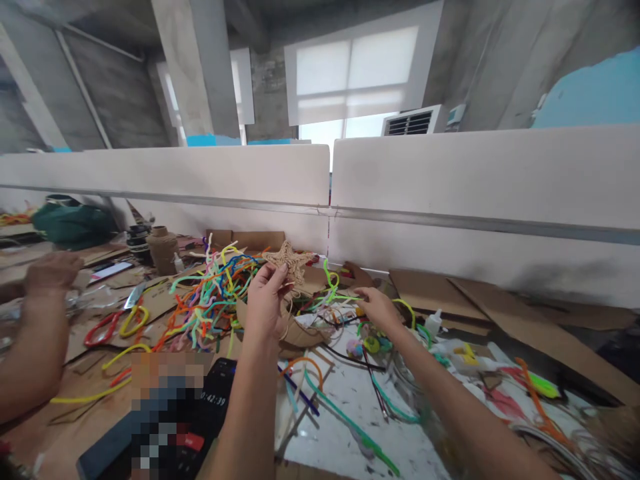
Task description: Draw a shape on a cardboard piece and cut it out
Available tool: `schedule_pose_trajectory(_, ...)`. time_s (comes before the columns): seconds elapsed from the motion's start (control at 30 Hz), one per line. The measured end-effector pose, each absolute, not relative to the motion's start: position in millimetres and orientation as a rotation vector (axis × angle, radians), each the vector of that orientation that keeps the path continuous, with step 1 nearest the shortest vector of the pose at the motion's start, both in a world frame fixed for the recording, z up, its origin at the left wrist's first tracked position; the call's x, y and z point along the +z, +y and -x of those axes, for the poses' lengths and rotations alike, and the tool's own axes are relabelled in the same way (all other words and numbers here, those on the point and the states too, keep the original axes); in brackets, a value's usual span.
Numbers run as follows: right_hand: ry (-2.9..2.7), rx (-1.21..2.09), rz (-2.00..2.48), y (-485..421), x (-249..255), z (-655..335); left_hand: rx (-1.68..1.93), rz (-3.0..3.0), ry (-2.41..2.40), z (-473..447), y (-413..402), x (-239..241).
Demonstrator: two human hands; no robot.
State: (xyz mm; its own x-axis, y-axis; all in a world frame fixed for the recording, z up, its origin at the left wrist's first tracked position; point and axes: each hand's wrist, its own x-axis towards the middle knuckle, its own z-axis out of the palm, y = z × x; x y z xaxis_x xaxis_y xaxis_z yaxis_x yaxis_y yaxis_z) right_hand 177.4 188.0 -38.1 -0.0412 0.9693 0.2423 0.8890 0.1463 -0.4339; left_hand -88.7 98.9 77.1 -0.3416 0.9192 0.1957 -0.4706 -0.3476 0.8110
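Note:
A beige star wound from twine [287, 260] is held up by one point, between the thumb and fingers of my left hand [269, 293]. A loose twine strand hangs below it. My right hand [377, 308] is to the right, low over the cluttered table, its fingers bent together by a green pipe cleaner [330, 283]. Whatever those fingers pinch is too small to make out. Just left of the star lies a big tangled heap of coloured pipe cleaners [210, 300].
Another person's arm [37, 333] reaches in at the left, near red-handled scissors [103, 330]. A twine-wrapped bottle [163, 248] stands behind. Phones [217, 387] lie in front. Cardboard sheets [435, 293], a glue bottle [434, 323] and a white partition [475, 180] are farther back.

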Motion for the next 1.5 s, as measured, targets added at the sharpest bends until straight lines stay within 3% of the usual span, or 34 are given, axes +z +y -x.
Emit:
schedule_pose_trajectory(0.53,-2.195,-0.038,1.945,220,-42,-135,1.829,-0.707,0.776,83,104,72)
schedule_pose_trajectory(0.93,-2.078,-0.058,1.755,249,39,-172,1.838,-0.624,0.762,85,107,69)
schedule_pose_trajectory(1.5,-2.191,0.543,1.76,256,-14,-148,1.828,-0.57,0.766,81,101,75)
